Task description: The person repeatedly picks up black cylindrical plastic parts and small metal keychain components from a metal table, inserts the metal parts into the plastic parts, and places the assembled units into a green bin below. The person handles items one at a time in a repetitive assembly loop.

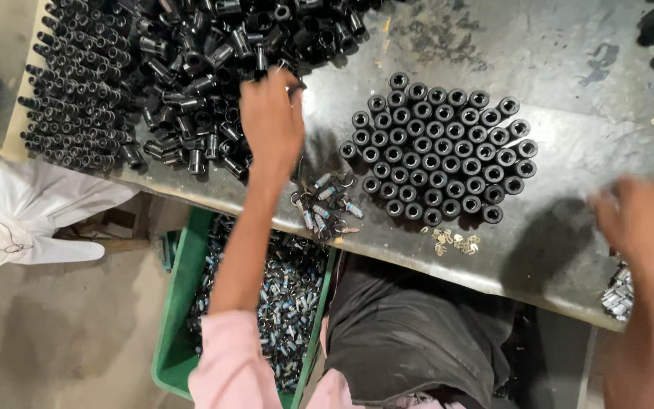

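From the head camera, the left hand (270, 113) reaches far across the grey metal worktop (569, 98) into the loose heap of black sleeves (213, 68), its fingertips (263, 76) buried among them; the grip looks pinched on one or two pieces, though the back of the hand hides exactly what it holds. The heap lies jumbled (pieces on their sides, every way up), which suits picking by feel. Just right of the wrist stands the upright cluster of black sleeves (439, 151), bores up and packed touching, a layout that makes them easy to count and check. Between heap and cluster sits a small pile of silver bolts (325, 204), and near the worktop's front edge a scatter of tiny pale clips (456, 242), both within short reach. The right hand (645, 227) is motion-blurred by the worktop's right edge; I cannot tell its grip. Below the edge, a green crate of metal parts (183, 303) stands on the floor
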